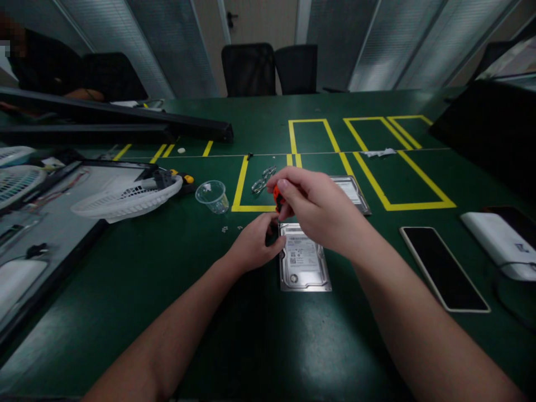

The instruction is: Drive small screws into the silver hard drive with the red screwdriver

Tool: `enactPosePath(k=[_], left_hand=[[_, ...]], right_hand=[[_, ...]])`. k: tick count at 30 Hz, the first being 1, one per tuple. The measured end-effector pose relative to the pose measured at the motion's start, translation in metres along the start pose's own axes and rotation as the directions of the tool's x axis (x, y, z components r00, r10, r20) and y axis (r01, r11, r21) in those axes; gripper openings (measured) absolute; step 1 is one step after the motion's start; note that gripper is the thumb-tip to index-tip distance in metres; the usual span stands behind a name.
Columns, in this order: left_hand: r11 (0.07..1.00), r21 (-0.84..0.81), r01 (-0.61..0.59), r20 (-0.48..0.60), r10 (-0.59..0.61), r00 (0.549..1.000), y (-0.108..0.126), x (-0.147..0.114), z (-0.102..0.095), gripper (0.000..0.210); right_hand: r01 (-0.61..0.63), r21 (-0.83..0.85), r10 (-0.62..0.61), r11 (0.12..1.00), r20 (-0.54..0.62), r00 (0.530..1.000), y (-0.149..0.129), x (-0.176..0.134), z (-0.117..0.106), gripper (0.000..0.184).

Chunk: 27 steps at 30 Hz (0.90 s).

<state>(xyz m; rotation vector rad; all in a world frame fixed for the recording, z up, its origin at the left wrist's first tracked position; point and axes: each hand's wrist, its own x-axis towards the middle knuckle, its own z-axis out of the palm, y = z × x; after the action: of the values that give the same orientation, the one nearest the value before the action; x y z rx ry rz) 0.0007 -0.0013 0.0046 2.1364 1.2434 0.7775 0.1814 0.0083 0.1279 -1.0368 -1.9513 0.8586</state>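
Note:
A silver hard drive with a white label lies flat on the green table in front of me. My right hand is closed around a red-and-black screwdriver, held upright over the drive's far left corner. At that same corner, my left hand curls its fingers near the tool's lower end, and its thumb rests against the drive's left edge. The fingers partly hide the tip. Small screws lie left of my left hand, near a clear plastic cup. Partly behind my right hand is a second hard drive.
Metal chain-like links lie within yellow tape. A phone and a white power bank are at right. White racket-like frames and long black bars occupy the left. Another person sits far left.

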Motion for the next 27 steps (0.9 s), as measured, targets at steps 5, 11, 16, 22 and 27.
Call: enactPosePath(k=[5,11,16,22,27], left_hand=[[1.000,0.006,0.009,0.000,-0.009,1.000,0.0008,-0.0003,0.0000,0.025],[1.000,-0.009,0.023,-0.001,-0.023,1.000,-0.0012,-0.0001,0.0012,0.025],[1.000,-0.007,0.004,0.001,-0.004,1.000,-0.0020,0.0002,0.0009,0.023],[1.000,-0.004,-0.003,-0.013,0.003,1.000,-0.0015,0.0002,0.0012,0.025],[1.000,0.008,-0.003,-0.007,0.003,1.000,-0.0017,0.0002,0.0013,0.024]], right_hand=[[-0.020,-0.047,0.017,0.999,-0.058,0.998,-0.0011,-0.0019,0.0003,0.017],[0.012,-0.066,-0.018,0.998,-0.099,0.995,0.0010,-0.0030,0.0010,0.014],[0.069,-0.007,-0.069,0.998,-0.010,0.998,-0.0003,-0.0012,-0.0009,0.015],[0.041,0.009,-0.041,0.999,0.004,0.999,0.0012,-0.0010,0.0014,0.021],[0.061,0.011,-0.061,0.998,-0.040,0.997,0.0027,0.0002,0.0017,0.017]])
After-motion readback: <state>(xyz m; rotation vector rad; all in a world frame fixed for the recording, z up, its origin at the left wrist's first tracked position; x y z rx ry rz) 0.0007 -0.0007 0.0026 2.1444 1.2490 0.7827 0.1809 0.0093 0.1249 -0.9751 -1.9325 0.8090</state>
